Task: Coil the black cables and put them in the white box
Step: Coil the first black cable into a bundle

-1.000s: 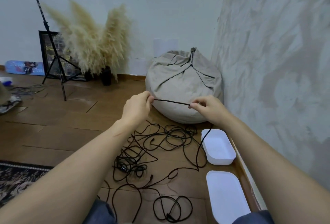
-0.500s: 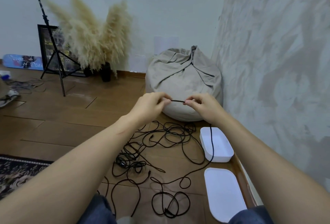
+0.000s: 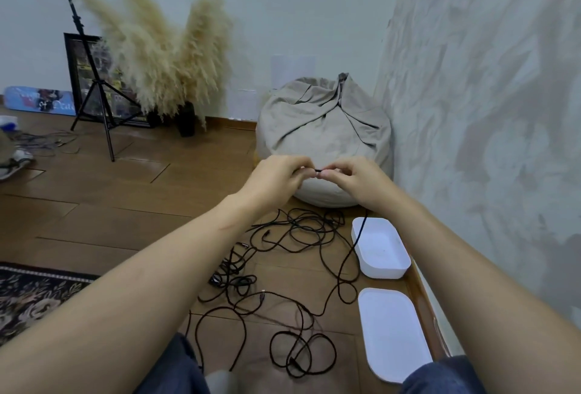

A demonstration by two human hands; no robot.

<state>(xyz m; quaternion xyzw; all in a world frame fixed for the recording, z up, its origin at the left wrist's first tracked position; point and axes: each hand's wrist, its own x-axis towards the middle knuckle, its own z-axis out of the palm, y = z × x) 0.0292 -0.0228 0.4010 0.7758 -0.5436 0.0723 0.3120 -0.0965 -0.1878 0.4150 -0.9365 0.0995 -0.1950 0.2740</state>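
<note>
The left hand (image 3: pixel 276 181) and the right hand (image 3: pixel 356 181) meet at chest height, fingertips almost touching, each pinching the black cable (image 3: pixel 318 170) between thumb and curled fingers; only a very short stretch of it shows between them; from under the right hand the same cable hangs down, crosses the near-left corner of the white box (image 3: pixel 385 272), and runs on across the wooden floor (image 3: pixel 125 205); the box stands open against the right-hand wall, with nothing coiled inside it; just nearer the person, in line with the box, lies a flat white lid (image 3: pixel 393 335); left of both, the tangle of black cables (image 3: pixel 298 236) sprawls loose over the boards, with a denser knot towards the left forearm and a few open loops close to the person's knees; beyond the hands a beige beanbag (image 3: pixel 323 133) sits in the corner; further left along the back wall stand pampas grass (image 3: pixel 163 57) in dark vases, a black light stand (image 3: pixel 94 89) and a framed picture (image 3: pixel 75 70) behind it; a patterned rug (image 3: pixel 31 293) edges in at the lower left.
</note>
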